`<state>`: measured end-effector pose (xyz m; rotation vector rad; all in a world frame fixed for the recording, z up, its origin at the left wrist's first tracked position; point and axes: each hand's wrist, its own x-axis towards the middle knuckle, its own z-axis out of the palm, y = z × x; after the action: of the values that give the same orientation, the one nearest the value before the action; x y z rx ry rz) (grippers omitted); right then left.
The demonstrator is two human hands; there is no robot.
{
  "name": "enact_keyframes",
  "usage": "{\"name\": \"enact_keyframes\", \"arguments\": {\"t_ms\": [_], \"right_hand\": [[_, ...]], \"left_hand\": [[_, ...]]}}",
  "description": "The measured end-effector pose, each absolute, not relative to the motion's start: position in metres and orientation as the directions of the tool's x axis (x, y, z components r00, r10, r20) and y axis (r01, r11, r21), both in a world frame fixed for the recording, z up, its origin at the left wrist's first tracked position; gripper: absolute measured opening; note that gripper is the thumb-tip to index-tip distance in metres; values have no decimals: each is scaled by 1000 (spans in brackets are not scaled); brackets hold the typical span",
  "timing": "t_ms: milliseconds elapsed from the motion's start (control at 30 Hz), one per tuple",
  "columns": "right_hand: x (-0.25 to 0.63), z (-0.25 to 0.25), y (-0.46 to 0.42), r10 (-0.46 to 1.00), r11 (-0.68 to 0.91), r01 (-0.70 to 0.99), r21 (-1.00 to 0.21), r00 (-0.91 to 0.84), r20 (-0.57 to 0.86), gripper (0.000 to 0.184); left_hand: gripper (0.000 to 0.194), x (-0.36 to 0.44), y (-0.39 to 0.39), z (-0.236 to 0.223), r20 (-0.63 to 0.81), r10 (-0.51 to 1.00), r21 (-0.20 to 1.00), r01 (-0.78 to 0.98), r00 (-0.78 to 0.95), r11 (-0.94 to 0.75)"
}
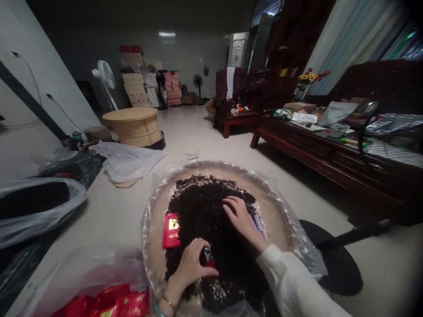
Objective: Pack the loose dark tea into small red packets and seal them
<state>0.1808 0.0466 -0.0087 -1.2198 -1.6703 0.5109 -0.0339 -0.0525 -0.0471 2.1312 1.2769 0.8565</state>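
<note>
A wide round tray (153, 259) lined with clear plastic holds a heap of dark, dried loose tea leaves (203, 198). My left hand (190, 266) curls its thumb and fingers around a small red packet (209, 263) whose silvery inside shows at the top. Fingers apart and a little bent, my right hand (243, 220) is at the heap's right side with nothing visible in it. At the heap's left edge lies a flat red packet (171, 231) with a gold label. A purple and grey item (257, 223) is partly hidden behind my right wrist.
Several red packets (115, 299) fill a clear bag at lower left. Another plastic bag (77, 193) with dark contents stands at far left. A black round stand base (343, 268) is beside the tray. A low wooden table (297, 145) runs along the right; a round drum table (132, 115) stands ahead.
</note>
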Motion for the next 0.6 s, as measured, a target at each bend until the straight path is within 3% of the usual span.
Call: {"name": "enact_keyframes", "arguments": {"t_ms": [67, 133, 233, 367, 467, 533, 600], "right_hand": [[193, -10, 39, 912, 346, 430, -834, 55, 407, 29], [199, -10, 27, 931, 328, 400, -856, 17, 365, 27], [197, -4, 7, 934, 346, 363, -865, -219, 282, 22], [181, 2, -10, 788, 499, 389, -775, -575, 219, 32], [173, -1, -10, 721, 565, 433, -703, -673, 164, 16], [173, -4, -8, 715, 570, 462, -680, -686, 133, 11], [174, -5, -8, 715, 576, 490, -654, -690, 113, 13]], "left_hand": [[55, -36, -53, -47, 219, 922, 732, 572, 318, -371], [55, -36, -53, -46, 176, 946, 789, 536, 272, -301], [54, -34, -52, -45, 102, 972, 880, 435, 213, -188], [56, -25, -51, -47, -4, 981, 966, 255, 192, -46], [56, -21, -52, -52, -36, 972, 994, 105, 234, 12], [50, -25, -51, -55, -19, 975, 994, 107, 220, -5], [35, -39, -46, -58, 5, 996, 960, 279, 93, -31]]}}
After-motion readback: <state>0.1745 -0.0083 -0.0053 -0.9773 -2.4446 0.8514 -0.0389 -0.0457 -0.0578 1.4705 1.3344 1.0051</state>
